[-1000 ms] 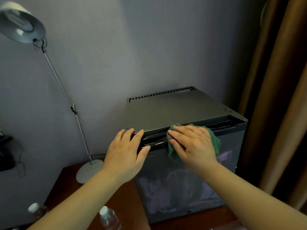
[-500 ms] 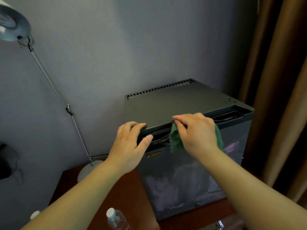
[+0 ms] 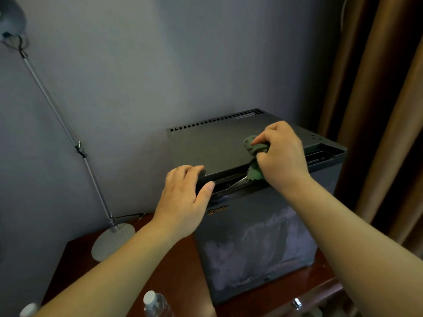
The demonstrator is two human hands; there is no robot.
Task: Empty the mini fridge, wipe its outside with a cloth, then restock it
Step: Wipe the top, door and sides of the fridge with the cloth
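Observation:
A dark grey mini fridge [image 3: 258, 236] stands on a reddish wooden table, its door closed. My left hand [image 3: 185, 200] rests on the fridge's front top-left corner, fingers over the top edge and thumb at the handle recess. My right hand [image 3: 280, 154] is bunched around a green cloth [image 3: 254, 154] and presses it on the fridge's top, near the front edge. Part of the cloth hangs down into the recess below my hand. A clear water bottle with a white cap [image 3: 155, 304] stands at the bottom edge.
A grey desk lamp has its round base [image 3: 113, 241] on the table left of the fridge and its thin arm [image 3: 61, 124] slanting up to the left. Brown curtains [image 3: 377, 110] hang right of the fridge. A second white cap [image 3: 28, 310] shows at bottom left.
My right hand has lifted the cloth from the door's top edge up onto the fridge's top and bunched it. My left hand has kept its place on the corner.

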